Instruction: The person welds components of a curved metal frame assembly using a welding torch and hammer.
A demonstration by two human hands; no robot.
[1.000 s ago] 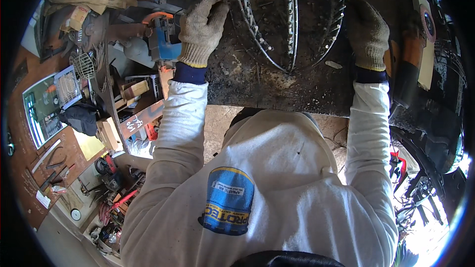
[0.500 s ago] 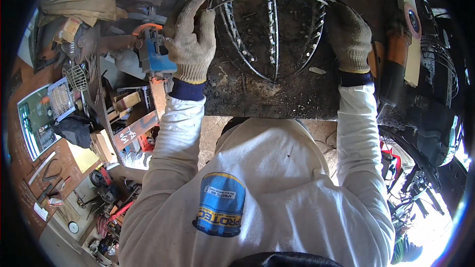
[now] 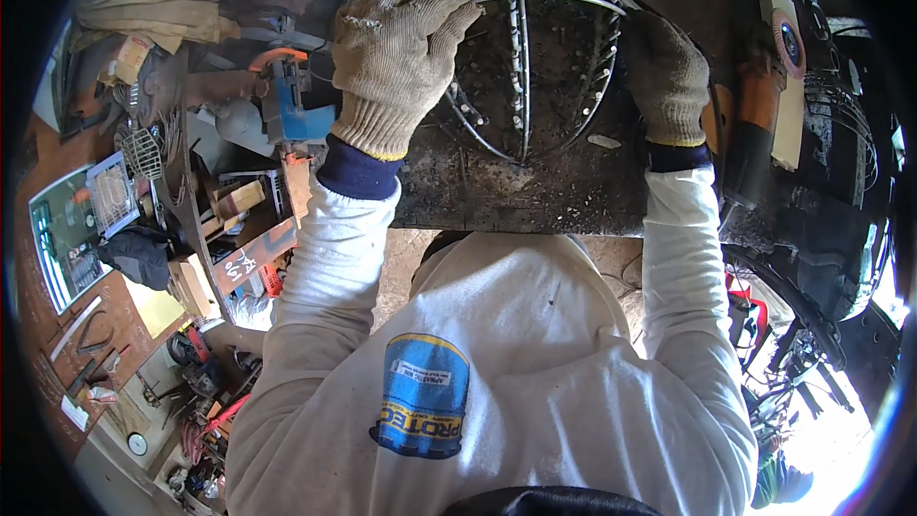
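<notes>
Metal frame (image 3: 517,62): apparently joined, studded; remainder unclear.
Your left hand (image 3: 396,53): fingers bunched at frame, pinch uncertain; right hand (image 3: 671,81): fingers obscured, cannot tell.

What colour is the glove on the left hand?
The left glove is beige with a thin yellow hem, best seen in the head view.

The rod cage (image 3: 525,76) is bare, faintly shiny metal, the work gloves (image 3: 396,62) matt knitted cloth, the worktop (image 3: 544,203) rough and gritty, the shirt (image 3: 544,354) matt cloth.
</notes>
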